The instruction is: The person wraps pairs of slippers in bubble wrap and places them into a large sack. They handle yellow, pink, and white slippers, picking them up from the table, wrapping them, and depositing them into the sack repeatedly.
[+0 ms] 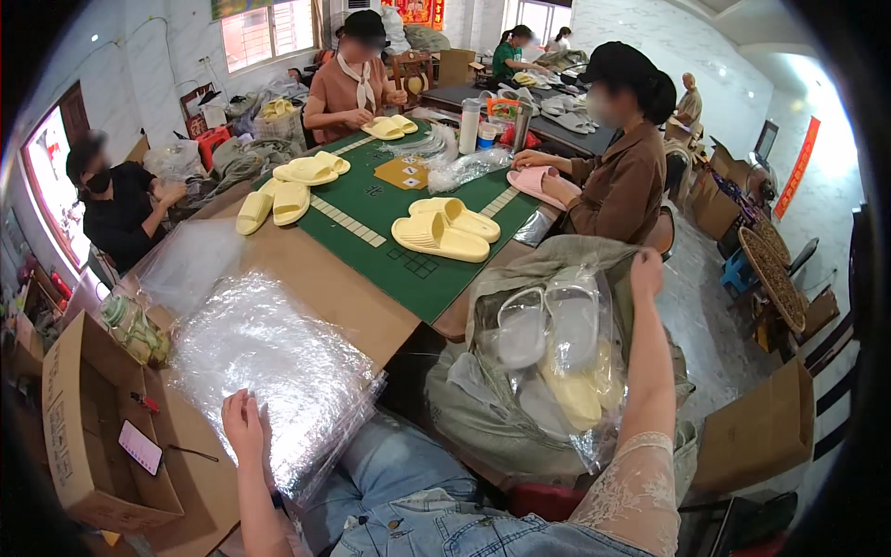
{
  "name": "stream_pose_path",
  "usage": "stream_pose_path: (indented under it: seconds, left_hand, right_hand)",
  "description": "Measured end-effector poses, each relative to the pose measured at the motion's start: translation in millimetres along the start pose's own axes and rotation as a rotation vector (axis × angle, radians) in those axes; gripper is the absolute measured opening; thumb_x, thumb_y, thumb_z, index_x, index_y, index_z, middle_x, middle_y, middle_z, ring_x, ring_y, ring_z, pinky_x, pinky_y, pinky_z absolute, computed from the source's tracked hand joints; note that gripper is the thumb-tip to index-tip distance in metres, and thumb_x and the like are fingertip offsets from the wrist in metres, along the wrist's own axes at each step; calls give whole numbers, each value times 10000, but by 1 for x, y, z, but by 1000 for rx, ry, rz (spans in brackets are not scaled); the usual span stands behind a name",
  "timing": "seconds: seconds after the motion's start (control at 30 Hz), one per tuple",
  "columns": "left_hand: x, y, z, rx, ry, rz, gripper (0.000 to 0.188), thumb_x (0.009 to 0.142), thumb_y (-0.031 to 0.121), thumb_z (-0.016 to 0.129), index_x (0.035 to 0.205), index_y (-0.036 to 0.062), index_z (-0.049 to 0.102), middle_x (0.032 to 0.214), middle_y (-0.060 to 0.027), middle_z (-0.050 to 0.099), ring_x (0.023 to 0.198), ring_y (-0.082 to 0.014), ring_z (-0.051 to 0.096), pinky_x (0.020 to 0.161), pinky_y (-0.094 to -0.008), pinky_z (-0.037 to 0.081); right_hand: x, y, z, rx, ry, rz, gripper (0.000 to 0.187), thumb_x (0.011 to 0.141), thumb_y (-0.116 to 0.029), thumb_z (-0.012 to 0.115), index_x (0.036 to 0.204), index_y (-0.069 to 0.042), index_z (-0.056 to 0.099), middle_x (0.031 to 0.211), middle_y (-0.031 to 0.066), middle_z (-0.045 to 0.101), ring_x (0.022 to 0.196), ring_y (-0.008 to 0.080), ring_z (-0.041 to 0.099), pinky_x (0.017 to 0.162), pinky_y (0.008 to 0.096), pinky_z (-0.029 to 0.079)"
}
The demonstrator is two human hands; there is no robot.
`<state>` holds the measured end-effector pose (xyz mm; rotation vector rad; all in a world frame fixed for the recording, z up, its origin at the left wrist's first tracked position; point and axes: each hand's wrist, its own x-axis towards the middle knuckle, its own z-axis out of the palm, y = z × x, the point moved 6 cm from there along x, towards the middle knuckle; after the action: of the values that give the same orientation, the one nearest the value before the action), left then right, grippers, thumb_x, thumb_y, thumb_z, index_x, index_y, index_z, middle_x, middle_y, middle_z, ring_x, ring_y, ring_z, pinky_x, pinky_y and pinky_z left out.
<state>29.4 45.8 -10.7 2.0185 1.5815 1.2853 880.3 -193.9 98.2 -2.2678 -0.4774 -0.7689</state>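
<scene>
My left hand (pixel 243 427) lies at the left edge of a stack of shiny clear plastic bags (pixel 278 357), its fingers loosely spread and nothing held in them. Out to the right, my right hand (pixel 647 272) is closed on the upper rim of a grey-green cloth sack (pixel 492 408). Inside the sack's mouth, a pair of grey slippers (pixel 571 325) sits in clear wrapping, on top of yellow slippers (pixel 574 395) that are wrapped too. Beyond, a pair of yellow slippers (pixel 445 230) rests unwrapped on the green table mat (pixel 343 241).
On the left stands a cardboard box (pixel 70 436) with a phone (pixel 140 447) beside its wall, near a glass jar (pixel 135 330). Co-workers sit around the table; one handles pink slippers (pixel 543 186). Another cardboard box (pixel 756 427) stands on the floor at right.
</scene>
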Motion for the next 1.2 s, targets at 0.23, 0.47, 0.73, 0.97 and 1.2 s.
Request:
stream_pose_path:
  seconds: [0.23,0.47,0.73,0.97,1.2]
  left_hand:
    - [0,4,1,20,0,1,231,932,139,605,1103,-4,662,1046,-127,626,906,-263,584,839,-362,478]
    - [-3,-7,-3,70,-4,36,243,925,147,616,1123,14,661,1040,-128,620,919,-270,566,865,-388,465]
    - [-2,-6,-1,34,-4,31,243,903,145,631,1109,19,661,1010,-122,615,897,-280,564,846,-394,467]
    - [-3,-4,-3,48,-38,5,236,896,124,644,1111,27,657,1031,-114,612,927,-275,568,844,-376,475]
    - [-2,0,-1,73,-34,12,252,879,141,657,1105,28,656,1052,-113,613,961,-279,578,863,-380,477]
  right_hand:
    - [-1,-38,-33,-66,-40,-170,248,917,-308,583,1050,-119,673,1106,124,668,1018,368,641,855,488,508]
    - [-25,-77,-51,-17,-54,-79,405,937,-468,585,866,-88,708,859,132,705,837,394,667,764,493,506]
    - [-83,-158,-110,592,-161,-561,236,831,-149,766,738,-31,584,742,106,598,674,271,557,638,355,446]
    - [-285,-213,-105,-55,-989,-1206,822,690,-455,803,1402,-160,519,1469,141,456,1409,353,361,1116,561,320]
    - [-170,-123,-11,-99,-1035,-638,827,702,-396,732,1440,-116,486,1433,200,505,1331,368,485,1107,452,398]
